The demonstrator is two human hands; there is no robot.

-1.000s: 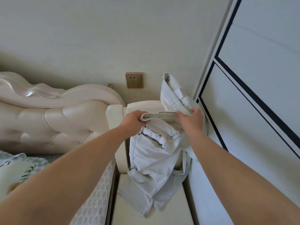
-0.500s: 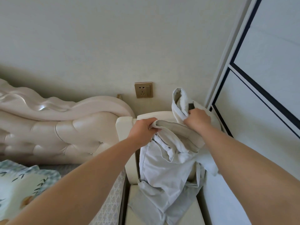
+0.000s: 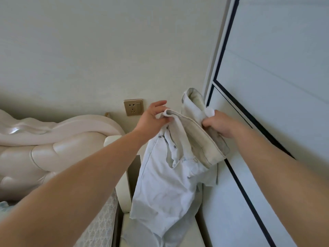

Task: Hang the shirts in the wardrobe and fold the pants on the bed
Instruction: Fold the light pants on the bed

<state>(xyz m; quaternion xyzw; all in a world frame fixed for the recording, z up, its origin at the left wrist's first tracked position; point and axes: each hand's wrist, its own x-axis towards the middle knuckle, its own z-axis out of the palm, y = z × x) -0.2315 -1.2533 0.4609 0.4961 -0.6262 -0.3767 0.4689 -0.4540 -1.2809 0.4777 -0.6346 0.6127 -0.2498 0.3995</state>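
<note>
My left grip [image 3: 153, 118] pinches one end of the waistband [image 3: 192, 134] between thumb and fingers, with the forefinger stretched out above the cloth. My right grip [image 3: 219, 124] is curled around the other end, closed into the fabric. Between them the pale blue-white denim pants [image 3: 165, 184] hang in the air with the button front toward me. They are in the narrow gap between the cream bedside cabinet [image 3: 122, 189] and the white wardrobe door with dark frame [image 3: 267, 113], not yet on the bed [image 3: 101, 225].

To do this step well, I think I should pull the waistband straight between both grips and lift until the legs hang free. Only then should I carry the pants left over the bed. The left pinch looks light, so I would take more cloth there first.

Some things I cannot see. The leg ends are bunched low and cut by the lower edge. A roll of cloth stands up behind my right grip; I cannot tell if it is a leg or a turned part of the waist. Of the bed, only the cream tufted headboard [image 3: 44, 152] and a strip of patterned cover show. The wardrobe is closed, and no shirts are in view.
</note>
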